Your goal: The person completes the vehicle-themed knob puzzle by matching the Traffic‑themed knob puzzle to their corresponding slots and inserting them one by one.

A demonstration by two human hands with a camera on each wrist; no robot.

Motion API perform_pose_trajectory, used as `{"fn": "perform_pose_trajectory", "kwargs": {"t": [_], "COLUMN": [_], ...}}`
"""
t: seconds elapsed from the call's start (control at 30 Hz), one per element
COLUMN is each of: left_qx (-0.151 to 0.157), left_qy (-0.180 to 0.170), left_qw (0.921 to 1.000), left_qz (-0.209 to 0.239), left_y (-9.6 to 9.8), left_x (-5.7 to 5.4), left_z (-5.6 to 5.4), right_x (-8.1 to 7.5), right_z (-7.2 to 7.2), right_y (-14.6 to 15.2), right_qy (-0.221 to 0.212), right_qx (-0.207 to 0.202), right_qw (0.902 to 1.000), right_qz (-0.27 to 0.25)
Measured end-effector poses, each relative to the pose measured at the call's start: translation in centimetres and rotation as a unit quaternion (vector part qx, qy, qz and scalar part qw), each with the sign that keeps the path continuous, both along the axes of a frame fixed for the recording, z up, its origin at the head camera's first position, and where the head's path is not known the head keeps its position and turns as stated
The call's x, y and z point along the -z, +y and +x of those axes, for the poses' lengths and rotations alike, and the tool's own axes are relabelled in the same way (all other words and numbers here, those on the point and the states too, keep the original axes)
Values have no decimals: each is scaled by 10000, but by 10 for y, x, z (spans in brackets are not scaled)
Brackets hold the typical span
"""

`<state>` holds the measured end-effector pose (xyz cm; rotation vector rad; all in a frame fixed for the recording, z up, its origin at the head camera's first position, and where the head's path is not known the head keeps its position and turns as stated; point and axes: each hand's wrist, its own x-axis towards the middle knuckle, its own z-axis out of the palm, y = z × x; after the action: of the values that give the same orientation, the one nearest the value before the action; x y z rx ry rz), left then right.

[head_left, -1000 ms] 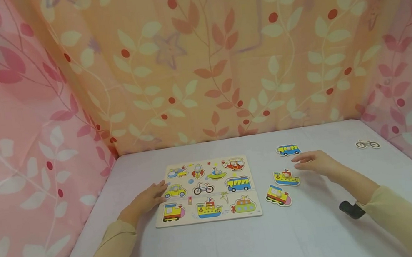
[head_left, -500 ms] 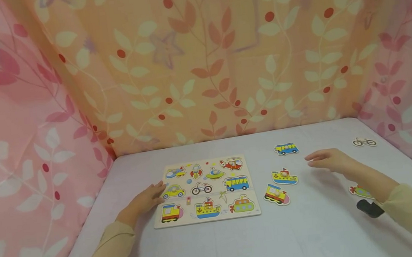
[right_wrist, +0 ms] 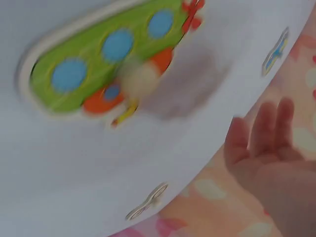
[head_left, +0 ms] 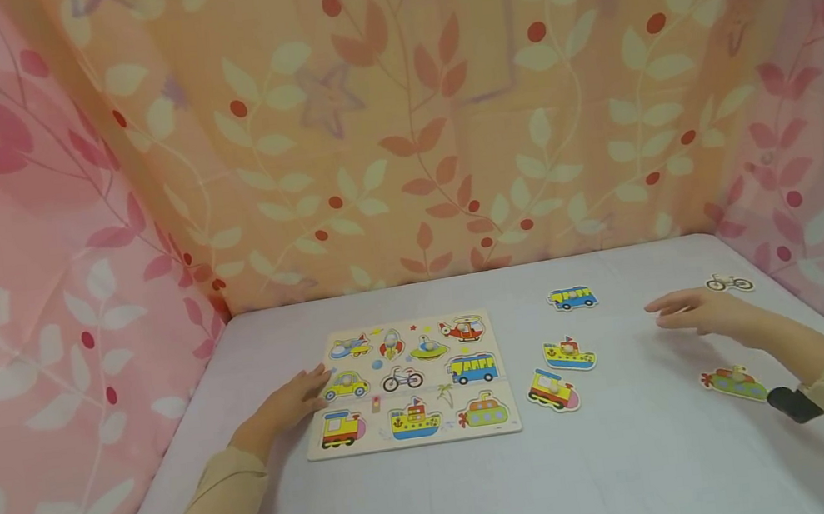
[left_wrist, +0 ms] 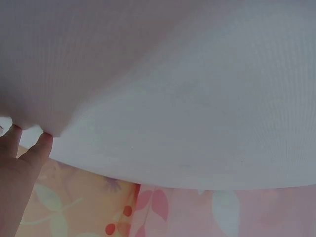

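Observation:
A flat wooden peg puzzle board [head_left: 427,398] printed with vehicles lies left of the table's middle. My left hand [head_left: 286,406] rests at its left edge, fingertips beside the yellow car [head_left: 346,385]. To the right, my right hand [head_left: 704,314] hovers with fingers loosely extended and nothing in them. Below it lies the green submarine piece [right_wrist: 113,54], its knob up in the right wrist view; the bicycle piece [head_left: 730,283] lies just beyond the hand. Near the board's right side are the train piece [head_left: 553,391], the boat piece [head_left: 570,354] and the blue bus piece [head_left: 572,298].
A white cloth covers the table [head_left: 438,501]. Floral curtains rise along its back [head_left: 413,123], left [head_left: 31,289] and right [head_left: 817,164] edges. A black wrist camera [head_left: 794,403] hangs under the right sleeve, overlapping the submarine's end in the head view.
My right hand has moved right, from beside the bus and boat pieces to above the submarine piece, which has come into view. The left hand has stayed at the board.

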<state>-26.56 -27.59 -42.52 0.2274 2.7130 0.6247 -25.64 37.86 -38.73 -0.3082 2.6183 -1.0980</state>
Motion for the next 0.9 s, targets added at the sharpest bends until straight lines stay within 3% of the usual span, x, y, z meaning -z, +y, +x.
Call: {"fn": "perform_pose_trajectory", "kwargs": {"t": [0.17,0.37,0.67,0.9], "left_qx": [-118,-172,-247,-242], "left_qy": [-56,-54,-97,-109], "left_qw": [9999,9998,9996,9996], "left_qz": [30,66,117,104], "left_y": [0,1,3,3], "left_x": [2,2,-2,0], "left_z": [0,0,0,0], "right_x": [1,10,16,16], "right_z": [-3,-9,-16,-19], "right_y": [25,47,70,83], "right_qy": [-12,-87,504,321], "right_qx": [-211,-195,476,754], "right_qw": [9996,9994,9975,9962], "right_qz": [-212,-275,-161,-311]}}
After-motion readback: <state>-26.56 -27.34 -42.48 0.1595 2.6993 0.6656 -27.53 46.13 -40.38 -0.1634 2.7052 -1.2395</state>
